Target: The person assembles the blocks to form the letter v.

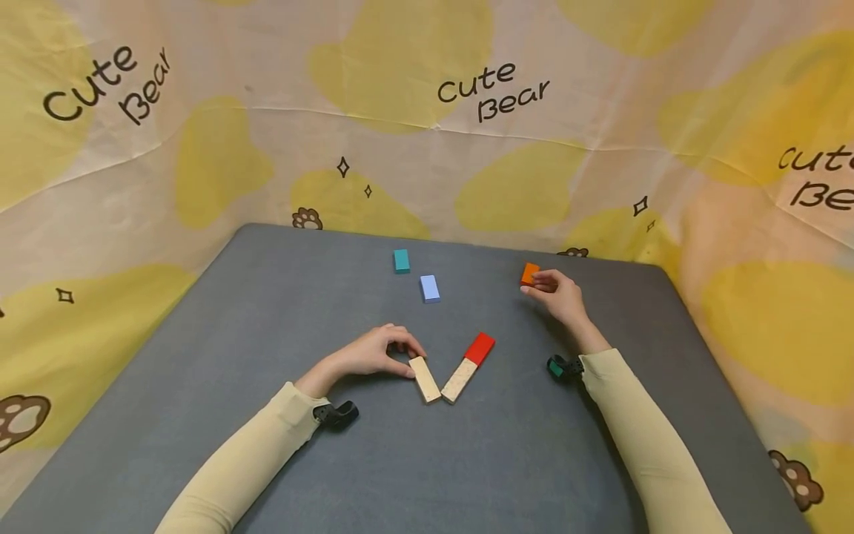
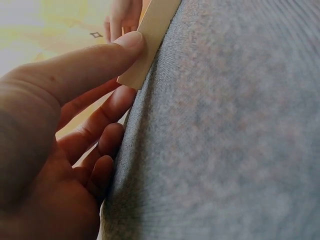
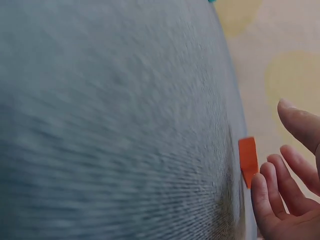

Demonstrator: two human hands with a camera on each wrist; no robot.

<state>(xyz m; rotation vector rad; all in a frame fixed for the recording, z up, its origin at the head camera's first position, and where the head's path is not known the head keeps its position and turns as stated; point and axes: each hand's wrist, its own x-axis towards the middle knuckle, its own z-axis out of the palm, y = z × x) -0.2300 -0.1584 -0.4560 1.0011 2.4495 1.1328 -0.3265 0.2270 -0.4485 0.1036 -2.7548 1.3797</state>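
Observation:
My left hand (image 1: 376, 350) pinches the upper end of a plain wooden block (image 1: 425, 380) lying on the table. In the left wrist view, the thumb (image 2: 131, 42) lies along one side of that block, with the fingers curled beside its end. A second pale wooden block (image 1: 459, 381) lies slanted against its lower end, and a red block (image 1: 480, 349) continues that slanted line end to end. Farther back on the right, my right hand (image 1: 563, 298) reaches to an orange block (image 1: 530, 274). In the right wrist view, thumb and fingers stand spread apart, fingertips right at the orange block (image 3: 248, 159).
A teal block (image 1: 401, 261) and a light blue block (image 1: 430, 288) lie on the far middle of the grey table (image 1: 300, 297). A printed cloth (image 1: 394, 89) hangs behind and around it. Each wrist wears a dark band.

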